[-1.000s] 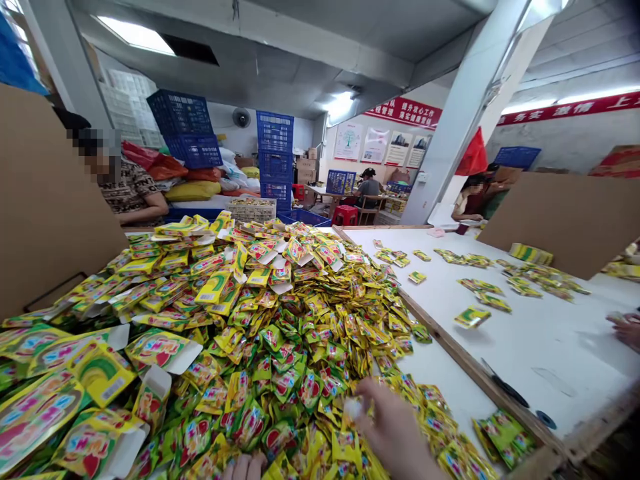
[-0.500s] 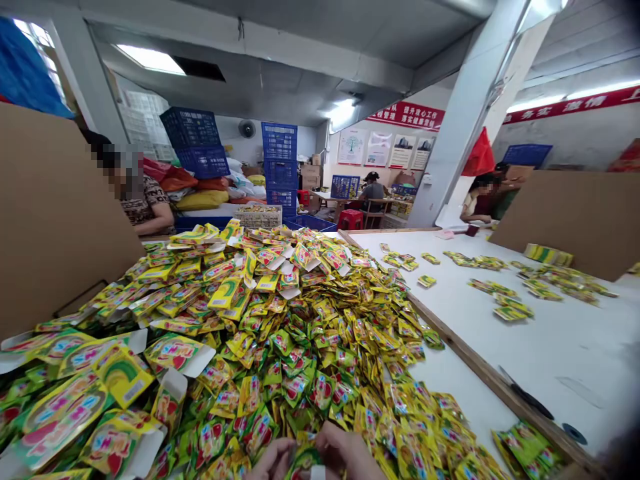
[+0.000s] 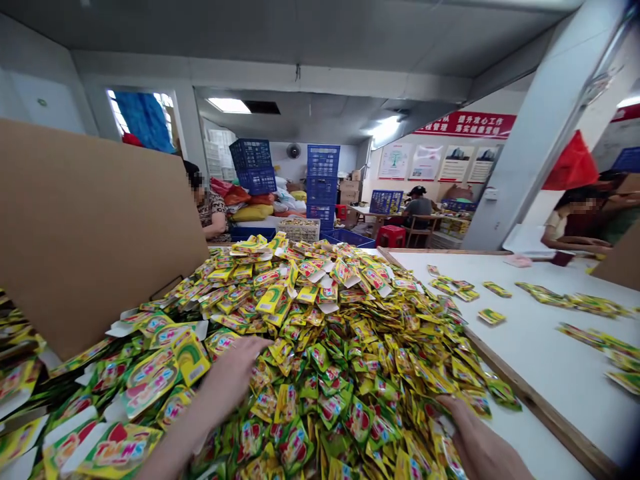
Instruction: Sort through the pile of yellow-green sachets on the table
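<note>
A big heap of small yellow-green sachets [image 3: 350,353] covers the white table [image 3: 540,360] in front of me. Flat yellow cartons [image 3: 165,363] with open white flaps lie along its left side. My left hand [image 3: 233,377] reaches out over the heap, fingers spread, its tips near the cartons and resting on sachets. At the lower right my right hand [image 3: 473,433] lies on the edge of the heap among sachets; whether it grips any is unclear.
A tall brown cardboard sheet [image 3: 90,227] stands at the left. A wooden strip [image 3: 525,393] divides the table; loose sachets [image 3: 575,303] lie on the far part. People sit at the back left, back middle and right. Blue crates [image 3: 323,180] are stacked behind.
The view has swung left. My hands, together at the bottom edge half a second ago, have parted: the left reached forward to the cartons, the right moved to the heap's right edge.
</note>
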The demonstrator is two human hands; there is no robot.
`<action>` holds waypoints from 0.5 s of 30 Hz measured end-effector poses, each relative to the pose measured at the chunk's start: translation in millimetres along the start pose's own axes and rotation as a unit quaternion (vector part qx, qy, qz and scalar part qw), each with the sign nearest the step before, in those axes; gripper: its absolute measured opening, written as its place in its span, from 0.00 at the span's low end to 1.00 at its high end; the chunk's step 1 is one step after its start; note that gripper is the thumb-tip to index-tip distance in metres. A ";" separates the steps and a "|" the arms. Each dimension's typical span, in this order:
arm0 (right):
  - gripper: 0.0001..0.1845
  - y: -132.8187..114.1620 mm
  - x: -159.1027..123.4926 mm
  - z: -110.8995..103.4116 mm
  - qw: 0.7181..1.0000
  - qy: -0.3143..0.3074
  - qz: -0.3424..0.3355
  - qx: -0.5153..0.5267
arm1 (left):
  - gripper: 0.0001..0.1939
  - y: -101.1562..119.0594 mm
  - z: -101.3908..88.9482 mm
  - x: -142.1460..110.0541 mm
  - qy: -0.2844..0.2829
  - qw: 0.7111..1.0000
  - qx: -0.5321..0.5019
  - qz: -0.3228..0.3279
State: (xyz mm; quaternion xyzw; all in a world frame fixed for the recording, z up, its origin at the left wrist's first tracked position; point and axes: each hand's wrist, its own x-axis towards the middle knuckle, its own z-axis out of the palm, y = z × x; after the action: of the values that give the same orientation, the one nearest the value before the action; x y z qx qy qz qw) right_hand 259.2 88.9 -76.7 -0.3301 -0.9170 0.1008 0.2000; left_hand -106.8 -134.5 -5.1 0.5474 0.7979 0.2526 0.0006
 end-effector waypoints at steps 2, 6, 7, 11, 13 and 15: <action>0.23 11.1 -3.0 8.3 0.997 -0.034 -0.030 -0.063 | 0.33 -38.2 -26.0 22.1 -0.073 0.985 0.154 -0.001; 0.26 4.0 -12.3 32.7 0.991 -0.087 -0.033 -0.092 | 0.33 -74.1 -37.2 42.3 -0.145 0.970 0.197 0.013; 0.26 1.2 -13.1 35.9 0.991 -0.093 -0.025 -0.097 | 0.33 -76.6 -35.9 43.3 -0.154 0.968 0.200 0.015; 0.25 5.2 -9.1 28.0 0.990 -0.100 -0.011 -0.103 | 0.27 -82.1 -38.3 43.3 -0.147 0.971 0.188 0.004; 0.22 16.4 -4.7 10.9 0.995 -0.072 0.011 -0.074 | 0.23 -86.0 -46.0 43.1 -0.123 0.978 0.167 0.000; 0.16 29.6 -1.1 -11.3 0.997 -0.002 0.062 -0.038 | 0.18 -88.9 -54.6 42.2 -0.101 0.985 0.143 -0.009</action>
State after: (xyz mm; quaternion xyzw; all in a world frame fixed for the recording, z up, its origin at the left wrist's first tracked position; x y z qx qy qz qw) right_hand 281.6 111.3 -76.3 -0.3933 -0.8984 0.0783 0.1792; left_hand -216.5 -143.9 18.3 0.5568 0.8269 0.0792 0.0047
